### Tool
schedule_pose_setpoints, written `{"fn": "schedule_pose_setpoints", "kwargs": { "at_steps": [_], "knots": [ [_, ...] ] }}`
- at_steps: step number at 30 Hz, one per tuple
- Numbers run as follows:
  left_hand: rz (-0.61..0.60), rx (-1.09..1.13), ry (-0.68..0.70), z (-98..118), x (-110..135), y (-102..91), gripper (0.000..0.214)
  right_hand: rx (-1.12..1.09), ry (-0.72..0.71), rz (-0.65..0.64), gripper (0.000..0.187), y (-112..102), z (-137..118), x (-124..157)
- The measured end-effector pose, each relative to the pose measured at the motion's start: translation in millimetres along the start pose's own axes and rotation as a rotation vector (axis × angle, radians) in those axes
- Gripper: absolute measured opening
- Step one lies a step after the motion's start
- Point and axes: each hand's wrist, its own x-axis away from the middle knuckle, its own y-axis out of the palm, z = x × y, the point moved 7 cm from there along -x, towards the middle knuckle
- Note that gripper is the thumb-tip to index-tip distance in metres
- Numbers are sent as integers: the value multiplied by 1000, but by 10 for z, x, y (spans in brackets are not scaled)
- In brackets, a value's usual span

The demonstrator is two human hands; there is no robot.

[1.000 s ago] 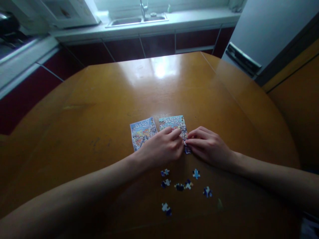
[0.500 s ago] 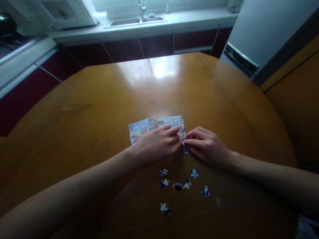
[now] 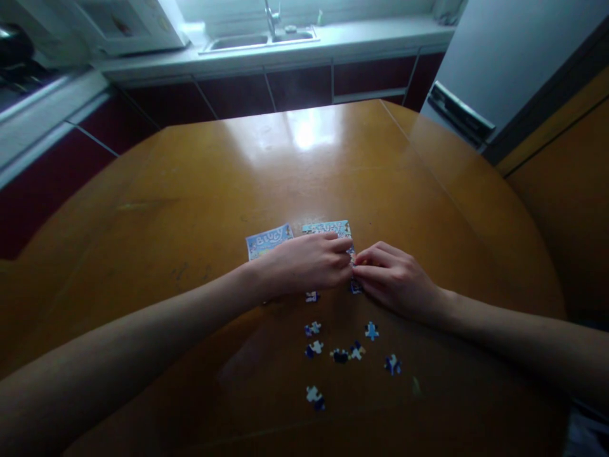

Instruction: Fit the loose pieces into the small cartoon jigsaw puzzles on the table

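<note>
A partly joined jigsaw puzzle with a pale blue top edge lies on the table, much of it under my left hand. The fingers of that hand are curled together over the puzzle's right side; their tips are hidden. My right hand pinches at the right edge, thumb and forefinger on a jigsaw piece that is mostly covered. A dark part of the puzzle shows below the fingertips. Left of the puzzle lies a printed picture sheet lettered "BLUEY", partly under my left wrist.
Several loose jigsaw pieces lie nearer me, among them a light blue one, a dark one and a blue-and-white one. The wooden table has a rounded edge. Beyond it stand a counter with a sink and a fridge.
My left hand has shifted slightly right and up over the puzzle, uncovering its lower left corner and hiding more of its middle. My right hand has stayed nearly still at the right edge.
</note>
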Motion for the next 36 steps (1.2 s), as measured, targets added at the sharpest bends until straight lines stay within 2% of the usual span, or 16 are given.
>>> {"fn": "schedule_pose_setpoints", "kwargs": {
  "at_steps": [4,9,15,22,28,36],
  "knots": [
    [-6,161,-3,-125,-18,21,8,4,3,-8,15,-2,-6,-6],
    [-55,460,-94,-308,-49,147,12,-13,1,4,15,-11,-6,-11],
    [-43,711,-93,-394,-88,256,13,-14,23,-9,15,6,13,6],
    [-34,676,-64,-341,-27,208,17,11,17,-19,16,12,5,-10],
    [3,608,-98,-296,25,235,20,-1,6,-4,16,-16,-7,-8],
    [95,673,-117,-319,54,275,19,6,29,-13,16,7,26,17]
  ]
}}
